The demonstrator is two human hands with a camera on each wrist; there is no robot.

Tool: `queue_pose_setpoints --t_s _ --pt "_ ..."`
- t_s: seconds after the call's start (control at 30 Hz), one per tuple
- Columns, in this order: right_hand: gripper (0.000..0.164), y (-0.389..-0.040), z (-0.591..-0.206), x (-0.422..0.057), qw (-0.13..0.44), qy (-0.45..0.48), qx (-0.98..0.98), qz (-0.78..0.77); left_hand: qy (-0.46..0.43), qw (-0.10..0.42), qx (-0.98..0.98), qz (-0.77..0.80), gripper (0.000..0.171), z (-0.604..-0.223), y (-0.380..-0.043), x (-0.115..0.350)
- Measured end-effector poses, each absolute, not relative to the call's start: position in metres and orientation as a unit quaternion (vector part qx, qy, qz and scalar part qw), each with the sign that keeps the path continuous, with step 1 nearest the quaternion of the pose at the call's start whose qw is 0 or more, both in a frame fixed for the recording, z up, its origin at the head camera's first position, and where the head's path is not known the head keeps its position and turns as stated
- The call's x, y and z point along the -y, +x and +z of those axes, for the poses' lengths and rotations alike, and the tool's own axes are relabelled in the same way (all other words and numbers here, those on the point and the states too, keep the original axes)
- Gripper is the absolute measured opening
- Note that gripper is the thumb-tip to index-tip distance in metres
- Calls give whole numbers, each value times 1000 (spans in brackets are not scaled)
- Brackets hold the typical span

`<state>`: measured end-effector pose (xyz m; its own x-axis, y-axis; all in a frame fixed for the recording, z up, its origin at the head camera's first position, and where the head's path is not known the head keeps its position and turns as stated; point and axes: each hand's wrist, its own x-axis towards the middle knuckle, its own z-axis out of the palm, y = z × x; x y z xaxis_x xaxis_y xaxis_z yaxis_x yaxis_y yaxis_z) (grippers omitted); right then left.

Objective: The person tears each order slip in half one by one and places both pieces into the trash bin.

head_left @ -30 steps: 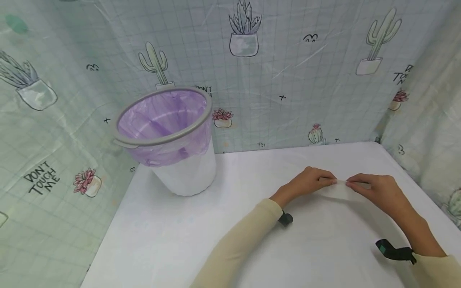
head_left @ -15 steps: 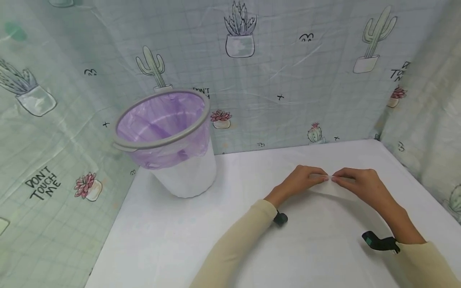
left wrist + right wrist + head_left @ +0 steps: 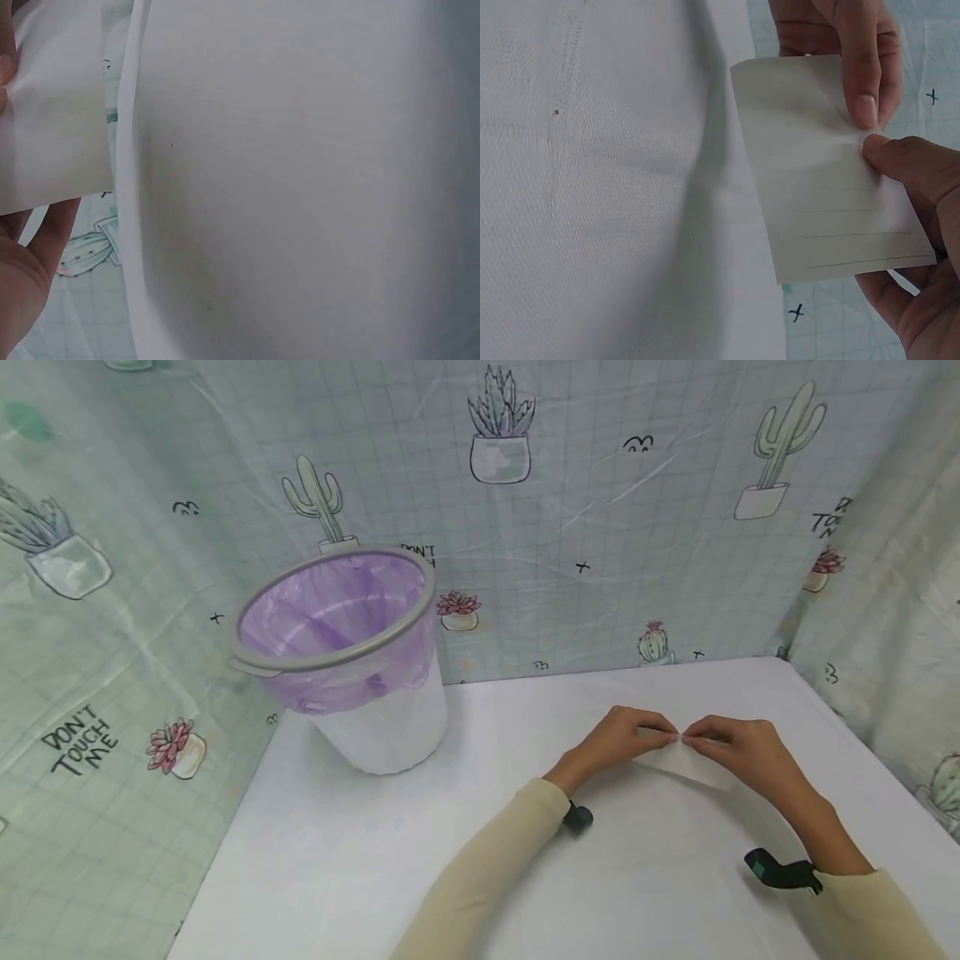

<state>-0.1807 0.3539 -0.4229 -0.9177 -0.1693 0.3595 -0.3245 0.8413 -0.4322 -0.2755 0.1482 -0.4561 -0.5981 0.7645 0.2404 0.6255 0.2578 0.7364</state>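
In the head view, my left hand (image 3: 618,737) and right hand (image 3: 750,756) meet fingertip to fingertip above the table, with a small piece of paper (image 3: 693,767) pinched between them. The right wrist view shows this pale paper (image 3: 810,172) more closely, with several thin lines near one end. Both thumbs press on its face close together by one long edge, and other fingers lie behind it. Only part of the paper (image 3: 60,127) enters the left wrist view. I cannot tell whether it is torn.
A white bin (image 3: 390,731) with a grey rim and a purple liner (image 3: 337,602) stands at the table's back left. The white table (image 3: 360,860) ends against a cactus-print curtain (image 3: 555,510) behind and at the sides.
Both hands have shifted left in the head view, and their fingertips have come together. The paper has turned so that more of its face shows below the fingers.
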Motion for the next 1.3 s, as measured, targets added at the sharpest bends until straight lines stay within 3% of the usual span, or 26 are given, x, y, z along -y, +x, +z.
queue_pose_setpoints --t_s 0.4,1.3 --pt "7 -182 -418 -349 125 150 946 260 459 61 -794 393 15 -448 -273 -142" --pt "12 -184 -409 -332 235 148 920 275 372 56 -749 546 17 -440 -267 -129"
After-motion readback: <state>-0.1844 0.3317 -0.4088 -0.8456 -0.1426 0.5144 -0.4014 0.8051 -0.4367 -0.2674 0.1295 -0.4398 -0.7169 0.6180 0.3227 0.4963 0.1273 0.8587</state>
